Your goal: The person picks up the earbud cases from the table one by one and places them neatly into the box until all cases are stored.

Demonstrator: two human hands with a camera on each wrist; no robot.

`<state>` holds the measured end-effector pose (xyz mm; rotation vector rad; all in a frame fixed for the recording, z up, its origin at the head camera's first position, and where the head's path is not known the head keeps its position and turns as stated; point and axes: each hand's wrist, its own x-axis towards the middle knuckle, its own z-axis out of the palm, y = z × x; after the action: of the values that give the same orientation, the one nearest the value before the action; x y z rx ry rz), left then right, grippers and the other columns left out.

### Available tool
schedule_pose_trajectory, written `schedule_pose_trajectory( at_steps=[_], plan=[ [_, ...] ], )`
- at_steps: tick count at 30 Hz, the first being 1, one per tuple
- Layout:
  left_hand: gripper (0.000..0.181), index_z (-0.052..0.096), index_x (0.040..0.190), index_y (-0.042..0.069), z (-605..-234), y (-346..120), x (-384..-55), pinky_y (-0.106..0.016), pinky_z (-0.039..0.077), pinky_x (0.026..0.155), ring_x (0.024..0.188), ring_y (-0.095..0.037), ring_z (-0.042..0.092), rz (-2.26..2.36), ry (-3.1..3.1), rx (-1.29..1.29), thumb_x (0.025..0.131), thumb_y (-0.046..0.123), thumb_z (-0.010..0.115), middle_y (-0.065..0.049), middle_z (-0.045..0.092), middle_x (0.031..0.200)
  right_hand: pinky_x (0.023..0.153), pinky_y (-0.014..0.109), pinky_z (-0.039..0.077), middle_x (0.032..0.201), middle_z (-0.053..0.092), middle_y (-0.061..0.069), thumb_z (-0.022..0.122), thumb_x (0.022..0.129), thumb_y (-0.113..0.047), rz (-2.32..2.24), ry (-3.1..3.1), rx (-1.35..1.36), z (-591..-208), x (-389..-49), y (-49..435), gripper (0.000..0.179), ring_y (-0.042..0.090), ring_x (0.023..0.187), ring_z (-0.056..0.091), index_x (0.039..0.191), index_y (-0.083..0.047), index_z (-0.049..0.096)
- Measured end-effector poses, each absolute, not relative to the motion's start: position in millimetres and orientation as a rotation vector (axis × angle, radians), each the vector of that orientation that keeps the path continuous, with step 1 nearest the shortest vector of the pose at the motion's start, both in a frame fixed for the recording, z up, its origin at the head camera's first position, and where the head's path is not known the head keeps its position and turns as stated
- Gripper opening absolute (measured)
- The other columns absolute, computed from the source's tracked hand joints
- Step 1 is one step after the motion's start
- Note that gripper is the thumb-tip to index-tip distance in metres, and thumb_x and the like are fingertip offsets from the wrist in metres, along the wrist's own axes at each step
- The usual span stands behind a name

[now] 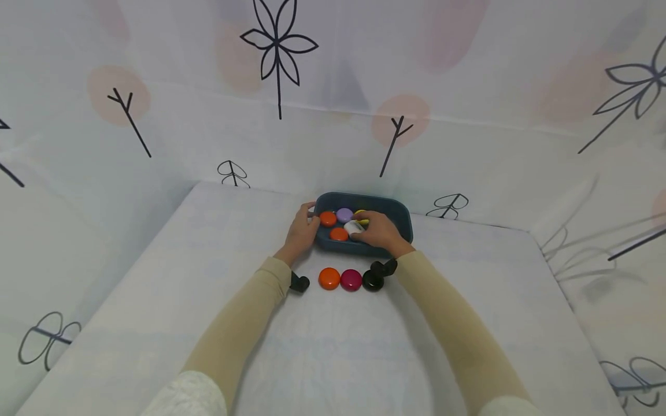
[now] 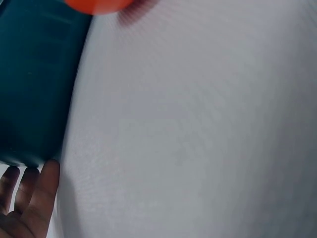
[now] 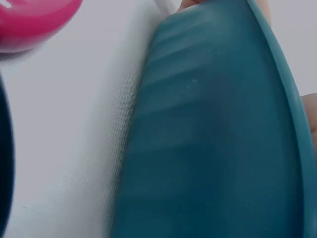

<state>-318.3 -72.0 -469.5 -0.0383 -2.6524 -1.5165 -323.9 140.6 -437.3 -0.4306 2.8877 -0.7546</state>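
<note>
A dark teal bin (image 1: 403, 222) stands at the back of the table. My left hand (image 1: 302, 231) is at its left end, and in the left wrist view straight fingers (image 2: 42, 198) touch the outer wall. Inside the bin my right hand (image 1: 382, 231) pinches a white disc (image 1: 354, 227) between thumb and fingers. Around it lie two orange discs (image 1: 328, 219), a purple disc (image 1: 344, 215) and a yellow disc (image 1: 361, 215), the last partly covered by the hand. The right wrist view shows mostly the bin's front wall (image 3: 198, 124).
In front of the bin, an orange disc (image 1: 329, 278), a dark red disc (image 1: 351, 280) and a black disc (image 1: 372, 281) lie in a row on the white table (image 1: 343, 346). Black wrist cameras hang close to this row. A printed cloth (image 1: 333, 144) rises behind the bin.
</note>
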Motion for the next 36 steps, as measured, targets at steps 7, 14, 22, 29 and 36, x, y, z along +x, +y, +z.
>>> schedule_pose_trajectory(
  at_steps=[7,14,22,29,36],
  plan=[
    [0.048,0.032,0.131,0.022,-470,-73,-318,-0.038,0.039,0.090,0.104,-0.020,0.048,-1.528,-2.644,-0.037,0.084,0.028,0.038,-0.005,0.047,0.123,0.094,0.047,0.034,0.126,0.049,0.003,0.065,0.072,-0.038,-0.730,2.870,-0.420,-440,-329,137,0.048,0.024,0.111,0.042,0.116,-0.023,0.055],
    [0.050,0.032,0.131,0.023,-472,-73,-319,-0.038,0.039,0.090,0.103,-0.019,0.048,-1.548,-2.641,-0.032,0.083,0.030,0.038,-0.004,0.047,0.123,0.092,0.047,0.035,0.126,0.048,0.004,0.066,0.072,-0.034,-0.726,2.843,-0.431,-441,-332,136,0.045,0.024,0.110,0.043,0.114,-0.022,0.057],
    [0.050,0.032,0.131,0.023,-473,-74,-321,-0.037,0.040,0.089,0.102,-0.018,0.048,-1.550,-2.631,-0.056,0.083,0.031,0.038,-0.005,0.048,0.122,0.093,0.049,0.034,0.128,0.047,0.004,0.068,0.071,-0.032,-0.648,2.863,-0.451,-443,-336,134,0.046,0.024,0.112,0.042,0.114,-0.023,0.056],
    [0.050,0.032,0.131,0.023,-473,-75,-321,-0.037,0.039,0.088,0.100,-0.018,0.048,-1.551,-2.627,-0.066,0.082,0.031,0.037,-0.006,0.048,0.119,0.091,0.048,0.036,0.124,0.049,0.005,0.069,0.069,-0.030,-0.641,2.875,-0.470,-444,-339,131,0.046,0.023,0.107,0.045,0.112,-0.022,0.057],
    [0.049,0.034,0.130,0.023,-474,-75,-322,-0.033,0.041,0.083,0.092,-0.018,0.051,-1.536,-2.613,-0.077,0.082,0.028,0.038,-0.006,0.051,0.112,0.085,0.041,0.041,0.119,0.051,0.002,0.070,0.067,-0.030,-0.646,2.885,-0.478,-449,-342,133,0.043,0.020,0.099,0.046,0.108,-0.023,0.059]
  ],
)
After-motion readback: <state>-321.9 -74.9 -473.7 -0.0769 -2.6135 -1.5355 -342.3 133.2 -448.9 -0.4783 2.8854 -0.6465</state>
